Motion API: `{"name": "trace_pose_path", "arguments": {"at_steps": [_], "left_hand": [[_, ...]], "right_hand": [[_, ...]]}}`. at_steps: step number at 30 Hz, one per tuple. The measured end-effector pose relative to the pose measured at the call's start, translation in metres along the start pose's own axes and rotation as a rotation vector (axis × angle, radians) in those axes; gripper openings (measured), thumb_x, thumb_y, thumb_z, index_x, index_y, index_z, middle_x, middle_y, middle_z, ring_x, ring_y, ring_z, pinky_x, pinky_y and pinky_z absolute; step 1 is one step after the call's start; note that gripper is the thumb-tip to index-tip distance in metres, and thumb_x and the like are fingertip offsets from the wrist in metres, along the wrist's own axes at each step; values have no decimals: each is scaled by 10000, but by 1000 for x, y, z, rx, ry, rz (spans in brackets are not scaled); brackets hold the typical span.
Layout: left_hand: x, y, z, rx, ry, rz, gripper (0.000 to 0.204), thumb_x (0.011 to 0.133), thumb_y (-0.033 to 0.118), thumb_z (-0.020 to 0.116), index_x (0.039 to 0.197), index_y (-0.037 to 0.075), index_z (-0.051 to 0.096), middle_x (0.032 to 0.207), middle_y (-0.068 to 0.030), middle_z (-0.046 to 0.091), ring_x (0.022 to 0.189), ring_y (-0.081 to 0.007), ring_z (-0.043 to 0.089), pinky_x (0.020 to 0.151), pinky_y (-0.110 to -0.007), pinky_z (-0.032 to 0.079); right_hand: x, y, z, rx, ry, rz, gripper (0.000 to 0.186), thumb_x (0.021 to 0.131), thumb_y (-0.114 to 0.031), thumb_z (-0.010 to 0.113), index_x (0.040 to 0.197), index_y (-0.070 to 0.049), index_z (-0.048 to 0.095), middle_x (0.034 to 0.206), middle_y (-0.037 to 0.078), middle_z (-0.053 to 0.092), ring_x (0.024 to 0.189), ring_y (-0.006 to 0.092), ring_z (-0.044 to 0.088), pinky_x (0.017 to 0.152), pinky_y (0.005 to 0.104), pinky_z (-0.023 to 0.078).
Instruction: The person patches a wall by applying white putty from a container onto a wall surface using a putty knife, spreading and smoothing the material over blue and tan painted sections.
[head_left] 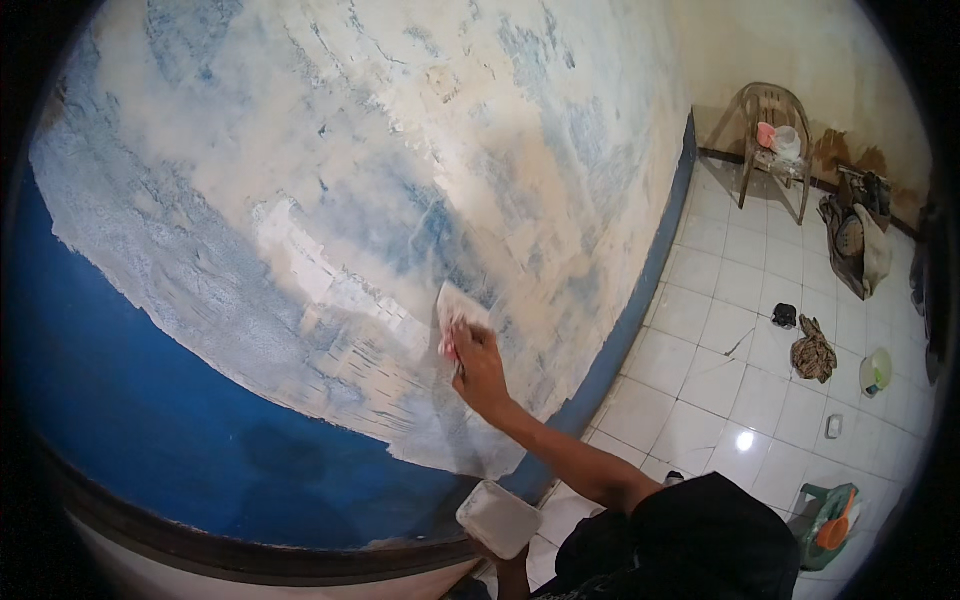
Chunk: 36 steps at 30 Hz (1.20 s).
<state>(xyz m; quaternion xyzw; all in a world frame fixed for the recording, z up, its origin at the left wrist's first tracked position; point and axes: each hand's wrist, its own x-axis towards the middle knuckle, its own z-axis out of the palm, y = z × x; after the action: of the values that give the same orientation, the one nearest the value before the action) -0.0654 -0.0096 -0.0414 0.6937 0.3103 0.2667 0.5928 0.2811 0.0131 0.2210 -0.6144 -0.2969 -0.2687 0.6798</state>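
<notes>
A person's right hand [480,372] holds a flat, pale scraper [464,303] up to a patchy white, beige and blue wall [330,150], at about the middle of the view. The grip is closed, fingers bunched at the scraper's lower part, where a bit of pink shows. The free edge points upward, away from the hand; the sheet looks slightly blurred, and because the fingers cover its lower part, I cannot tell which way its long axis runs.

Below, the left hand [512,568] supports a pale, round-cornered tub [499,519], roughly square and tilted, its broad face toward the viewer. This grip is mostly hidden under the tub, so I cannot tell how far its fingers spread.

The pale coating ends in a ragged edge below the scraper, where a deep blue band [160,370] begins. The band curves on up the right side, along the floor's edge. Wall surface stretches widely above and left of the scraper. To the right, white floor tiles [700,375] leave open room before a brown crumpled cloth [814,350] and a chair [780,163] in the far corner.
</notes>
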Motion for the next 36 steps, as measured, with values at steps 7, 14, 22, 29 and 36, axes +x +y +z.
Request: {"name": "trace_pose_path", "arguments": {"at_steps": [7, 14, 22, 29, 36], "left_hand": [[24, 26, 13, -527, -6, -123, 860, 847, 705, 517, 1514, 204, 306, 1499, -85, 390, 1383, -334, 371, 1110, -617, 280], [17, 33, 26, -1070, 2, -257, 855, 818, 686, 587, 1487, 205, 358, 1456, -78, 450, 1355, -329, 416, 1082, -634, 315], [5, -6, 11, 170, 87, 53, 916, 772, 650, 630, 1488, 160, 338, 1474, -148, 407, 1350, -378, 405, 1103, -597, 320], [1, -19, 15, 706, 271, 470, 1005, 656, 501, 858, 1459, 135, 377, 1439, -194, 417, 1296, -405, 454, 1087, -592, 343], [-9, 8, 13, 1372, 365, 650, 912, 726, 539, 773, 1456, 147, 391, 1450, -163, 423, 1308, -384, 440, 1111, -579, 315]], "right_hand": [[32, 73, -25, 2, 221, 159, 756, 617, 124, 467, 1358, -13, 535, 1084, 158, 591, 1101, 337, 518, 867, 377, 447], [-67, 26, 41, -13, -139, 64, 731, 646, 148, 523, 1359, -8, 491, 1060, 188, 542, 1091, 370, 501, 1010, 424, 394], [-10, 51, -5, 175, 271, 360, 578, 600, 167, 504, 1142, -25, 560, 1051, 189, 536, 944, 374, 504, 868, 449, 445], [-123, -12, 4, 209, -254, 117, 842, 568, 144, 624, 1378, -42, 487, 1327, 189, 535, 1279, 395, 440, 1025, 471, 420], [10, 151, -54, -36, 271, 199, 700, 624, 145, 492, 1299, -20, 580, 1011, 170, 554, 926, 305, 544, 767, 356, 457]]}}
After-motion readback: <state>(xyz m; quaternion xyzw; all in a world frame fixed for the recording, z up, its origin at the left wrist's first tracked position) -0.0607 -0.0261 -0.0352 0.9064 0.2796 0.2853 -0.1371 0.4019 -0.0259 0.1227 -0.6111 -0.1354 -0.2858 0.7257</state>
